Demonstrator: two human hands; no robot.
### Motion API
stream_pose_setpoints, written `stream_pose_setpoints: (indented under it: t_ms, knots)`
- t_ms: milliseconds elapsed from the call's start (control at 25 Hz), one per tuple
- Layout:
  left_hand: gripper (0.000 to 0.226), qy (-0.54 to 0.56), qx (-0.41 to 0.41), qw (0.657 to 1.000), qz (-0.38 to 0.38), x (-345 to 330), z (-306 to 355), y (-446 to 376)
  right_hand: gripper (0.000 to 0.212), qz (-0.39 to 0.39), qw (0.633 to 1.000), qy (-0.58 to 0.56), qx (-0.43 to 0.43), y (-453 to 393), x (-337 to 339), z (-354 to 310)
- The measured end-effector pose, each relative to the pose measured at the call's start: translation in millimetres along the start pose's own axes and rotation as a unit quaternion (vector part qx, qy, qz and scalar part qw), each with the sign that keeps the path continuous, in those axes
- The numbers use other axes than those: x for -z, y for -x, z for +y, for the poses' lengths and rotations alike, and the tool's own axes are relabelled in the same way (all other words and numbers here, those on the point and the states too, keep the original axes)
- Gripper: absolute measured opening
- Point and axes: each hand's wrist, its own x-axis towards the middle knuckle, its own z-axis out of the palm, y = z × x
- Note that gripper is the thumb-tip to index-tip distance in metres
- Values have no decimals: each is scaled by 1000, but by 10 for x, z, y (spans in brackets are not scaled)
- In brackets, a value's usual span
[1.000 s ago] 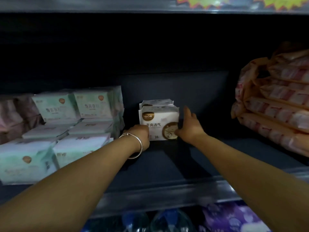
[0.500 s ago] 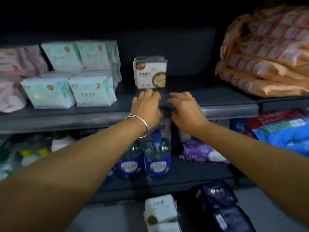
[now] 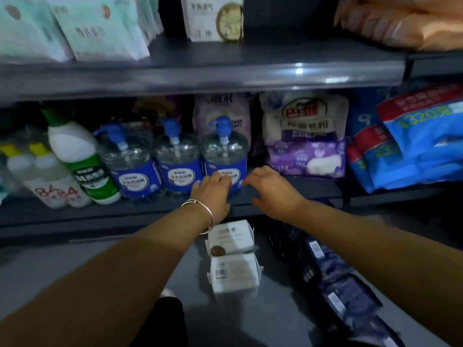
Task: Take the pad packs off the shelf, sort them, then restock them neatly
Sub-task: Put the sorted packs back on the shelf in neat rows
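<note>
Both hands have left the white pad pack (image 3: 215, 18) on the upper shelf (image 3: 200, 76) and dropped empty: left hand (image 3: 213, 194) and right hand (image 3: 271, 189) now hover above the white packs (image 3: 231, 256) on the floor.

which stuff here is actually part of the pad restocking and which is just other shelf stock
Job:
white pad pack on the upper shelf
mint pad packs
orange pad packs
white packs on the floor
dark packs on the floor
left hand and right hand, both holding nothing

Just shelf stock:
pump bottles
green-label bottle
purple bag
blue bags
</note>
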Motion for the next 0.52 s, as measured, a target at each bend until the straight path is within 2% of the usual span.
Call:
stream_pose_setpoints:
  t_ms: [160,280,520]
  knots:
    - [52,17,3,996,-90,-758,-93,29,47,-107,994,-12,-32,118,-800,100]
    - [56,52,-9,991,-122,-1220,-197,92,54,-180,983,3,-31,90,-1327,156]
    - [74,78,-32,983,-164,-1723,-304,134,76,-225,972,25,-61,-131,-1940,225]
